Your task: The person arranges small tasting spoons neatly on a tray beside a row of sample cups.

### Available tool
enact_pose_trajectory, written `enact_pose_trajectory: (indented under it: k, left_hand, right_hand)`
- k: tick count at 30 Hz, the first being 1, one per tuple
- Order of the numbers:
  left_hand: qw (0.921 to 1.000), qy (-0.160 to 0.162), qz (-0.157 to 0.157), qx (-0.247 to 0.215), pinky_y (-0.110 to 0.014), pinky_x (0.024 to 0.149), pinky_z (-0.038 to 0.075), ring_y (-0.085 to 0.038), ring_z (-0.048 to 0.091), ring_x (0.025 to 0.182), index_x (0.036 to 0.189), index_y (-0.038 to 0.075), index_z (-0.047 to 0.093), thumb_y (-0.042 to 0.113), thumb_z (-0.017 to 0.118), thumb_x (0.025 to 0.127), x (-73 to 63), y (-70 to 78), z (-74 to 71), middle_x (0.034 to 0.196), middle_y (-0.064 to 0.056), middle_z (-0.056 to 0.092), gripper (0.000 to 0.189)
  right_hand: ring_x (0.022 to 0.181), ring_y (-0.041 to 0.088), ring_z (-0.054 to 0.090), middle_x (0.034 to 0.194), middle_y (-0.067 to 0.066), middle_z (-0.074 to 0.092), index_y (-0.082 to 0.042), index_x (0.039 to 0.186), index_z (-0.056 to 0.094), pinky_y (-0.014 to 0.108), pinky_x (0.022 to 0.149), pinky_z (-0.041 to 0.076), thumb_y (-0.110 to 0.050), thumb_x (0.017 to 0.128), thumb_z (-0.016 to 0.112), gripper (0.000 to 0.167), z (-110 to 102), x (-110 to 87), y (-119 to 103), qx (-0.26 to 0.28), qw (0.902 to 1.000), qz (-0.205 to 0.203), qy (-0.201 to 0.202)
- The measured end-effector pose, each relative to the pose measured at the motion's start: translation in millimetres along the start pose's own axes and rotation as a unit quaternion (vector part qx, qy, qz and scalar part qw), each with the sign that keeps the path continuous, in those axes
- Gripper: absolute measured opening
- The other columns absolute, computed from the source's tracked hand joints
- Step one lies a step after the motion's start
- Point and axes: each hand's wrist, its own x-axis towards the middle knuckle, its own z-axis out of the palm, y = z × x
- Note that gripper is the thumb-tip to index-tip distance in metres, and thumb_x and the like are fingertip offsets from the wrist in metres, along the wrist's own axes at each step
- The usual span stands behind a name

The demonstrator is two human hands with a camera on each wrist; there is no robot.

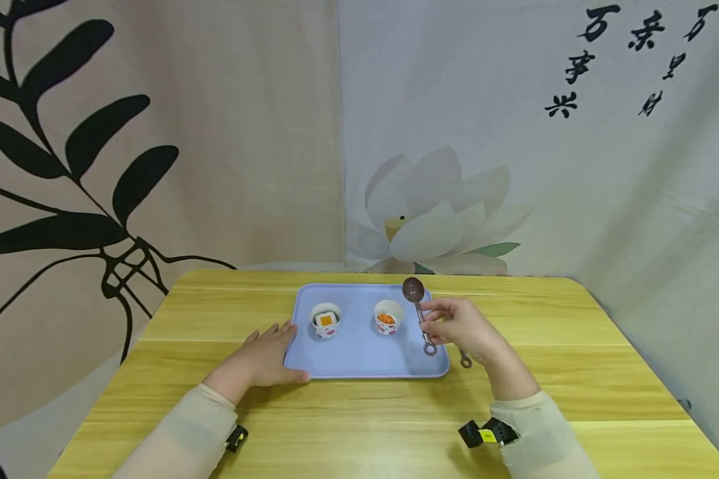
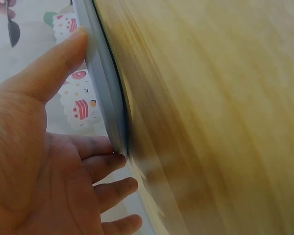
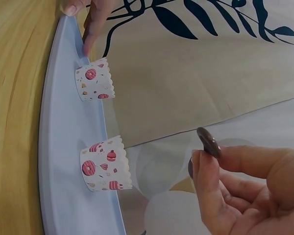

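My right hand (image 1: 455, 324) pinches a brown spoon (image 1: 414, 290) by its handle, over the right side of a light blue tray (image 1: 349, 356). The bowl points away from me and the ringed handle end hangs toward me. In the right wrist view, the spoon (image 3: 208, 142) sits between thumb and fingertips. My left hand (image 1: 269, 359) rests at the tray's front left corner, fingers extended along the left edge and thumb at the front rim. Two patterned paper cups stand on the tray: the left cup (image 1: 326, 330) holds a white and orange piece, the right cup (image 1: 387, 327) orange pieces.
Beside the tray's right edge lies another ringed handle (image 1: 466, 360), its other end hidden behind my right hand. The tray stands on a wooden table (image 1: 359, 426). Behind the table hangs a printed cloth (image 1: 263, 133).
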Motion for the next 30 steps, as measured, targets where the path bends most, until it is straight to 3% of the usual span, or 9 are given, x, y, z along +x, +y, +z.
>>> enact_pose_trajectory:
  k: [30]
  left_hand:
    - [1.0000,-0.001,0.001,0.001,-0.067,0.116,0.013,-0.050,0.022,0.145,0.154,-0.008,0.028,0.062,0.076,0.078,1.2,-0.9,0.3,0.159,-0.026,0.028,0.114]
  right_hand:
    - [0.070,0.015,0.067,0.097,0.015,0.064,0.009,0.126,0.061,0.030,0.067,0.060,0.002,0.092,0.068,0.035,31.0,16.8,3.2,0.035,0.9990,0.014,-0.023]
